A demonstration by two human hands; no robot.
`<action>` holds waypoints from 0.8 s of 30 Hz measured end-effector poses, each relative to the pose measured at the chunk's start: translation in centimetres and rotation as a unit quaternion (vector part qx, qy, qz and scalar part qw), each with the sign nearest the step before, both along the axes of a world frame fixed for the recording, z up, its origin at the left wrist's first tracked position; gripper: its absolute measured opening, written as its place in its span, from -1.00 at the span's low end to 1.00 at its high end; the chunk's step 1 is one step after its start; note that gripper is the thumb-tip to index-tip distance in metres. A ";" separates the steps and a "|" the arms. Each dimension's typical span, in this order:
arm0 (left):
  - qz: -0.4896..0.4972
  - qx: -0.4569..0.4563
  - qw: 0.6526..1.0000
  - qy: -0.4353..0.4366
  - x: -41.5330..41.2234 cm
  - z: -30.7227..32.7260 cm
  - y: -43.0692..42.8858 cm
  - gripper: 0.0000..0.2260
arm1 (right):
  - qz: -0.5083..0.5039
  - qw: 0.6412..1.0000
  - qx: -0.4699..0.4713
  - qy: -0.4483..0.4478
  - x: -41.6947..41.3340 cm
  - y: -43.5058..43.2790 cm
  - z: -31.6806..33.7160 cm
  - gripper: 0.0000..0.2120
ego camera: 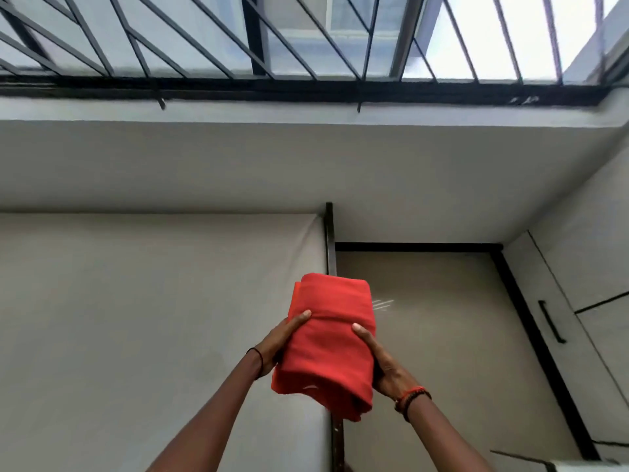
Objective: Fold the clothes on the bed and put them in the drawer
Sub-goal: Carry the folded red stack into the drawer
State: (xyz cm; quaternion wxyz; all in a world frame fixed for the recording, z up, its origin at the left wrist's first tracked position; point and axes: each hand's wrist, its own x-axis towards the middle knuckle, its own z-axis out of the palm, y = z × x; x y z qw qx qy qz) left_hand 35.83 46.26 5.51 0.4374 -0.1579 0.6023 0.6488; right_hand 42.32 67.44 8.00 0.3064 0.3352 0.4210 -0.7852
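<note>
Wall (170, 165) fills most of the view, pale grey and plain, seen from low down with the camera tipped upward. Across the top runs a window (306, 35) with dark slanted bars over bright glass, and a dark frame along its lower edge. Lower right stands a wardrobe (425, 335) with a dark frame around a dull beige door; its tall side panel carries a slim black handle (551, 321), and a dark upright edge runs down at the middle of the view. At the far lower right, a corner of something pale shows, too little to name.

In front of the wardrobe, held up in the air, is a folded red cloth (332, 342), a thick bundle with a rolled top and layered edges at its lower end. It touches nothing but the hands. The left hand (282, 342) grips its left side, thumb across the front, fingers hidden behind; a thin dark band circles that wrist. The right hand (381, 362) is clamped on the right side the same way, thumb forward, with red and dark bracelets (412, 400) at the wrist. Both forearms rise from the bottom edge.
</note>
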 end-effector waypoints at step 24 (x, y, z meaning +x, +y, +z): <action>-0.220 0.070 0.965 0.127 10.7 15.0 17.7 -0.36 | -0.205 0.968 0.032 0.139 19.4 12.5 13.9 -0.03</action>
